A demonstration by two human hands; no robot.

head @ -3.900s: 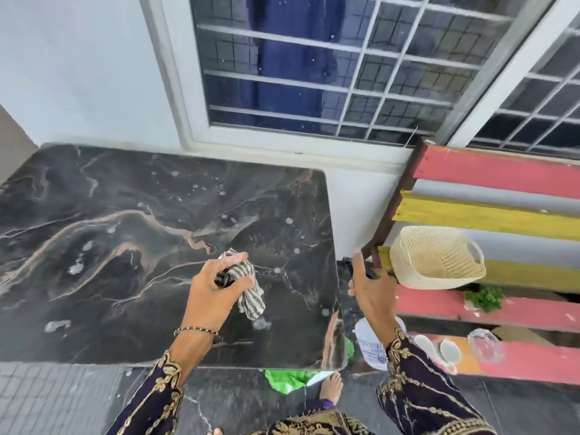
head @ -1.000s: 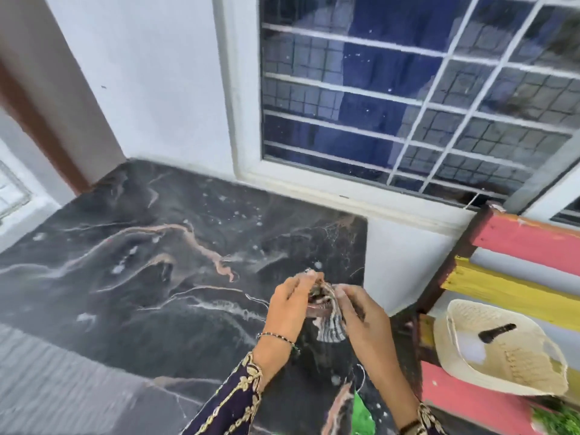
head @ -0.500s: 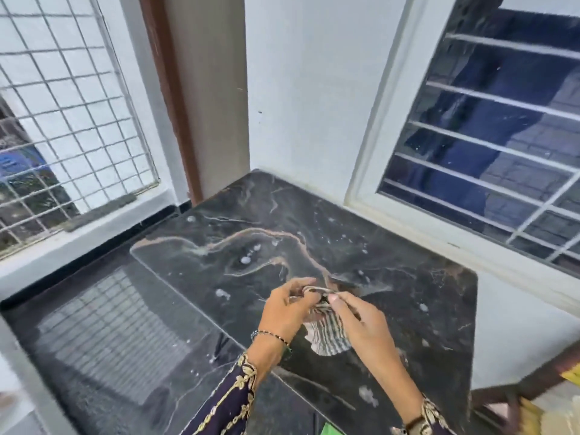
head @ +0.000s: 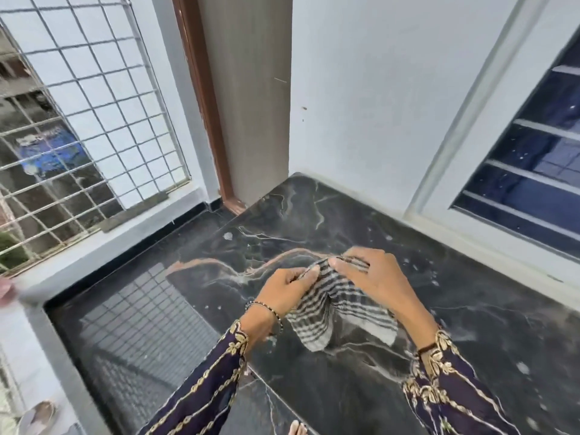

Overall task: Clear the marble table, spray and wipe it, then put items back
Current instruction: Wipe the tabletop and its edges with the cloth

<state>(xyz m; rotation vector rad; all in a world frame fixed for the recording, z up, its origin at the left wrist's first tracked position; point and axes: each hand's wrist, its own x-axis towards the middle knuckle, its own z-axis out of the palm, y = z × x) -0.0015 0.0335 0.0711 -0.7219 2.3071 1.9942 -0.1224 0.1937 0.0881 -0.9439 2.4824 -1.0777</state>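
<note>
The dark marble table (head: 470,324) with pale veins and white droplets fills the lower right, set into the wall corner. Above its left-middle I hold a grey-and-white striped cloth (head: 335,306) by its top edge. My left hand (head: 287,288) pinches the cloth's left part. My right hand (head: 373,279) pinches its right part, close beside the left. The cloth hangs down between my hands, partly spread, its lower end just over the marble. Nothing else lies on the tabletop.
A wire-grid window (head: 78,120) and a grey sill (head: 103,246) lie left, above dark glossy floor (head: 141,334). A brown door frame (head: 204,98) stands in the corner. A white-framed louvred window (head: 533,171) runs along the right wall. My toes (head: 298,430) show at the bottom.
My view has swung left, from the table's right end and the coloured bench to its left corner. My right hand joined the left on the cloth, and together they have spread it wider.
</note>
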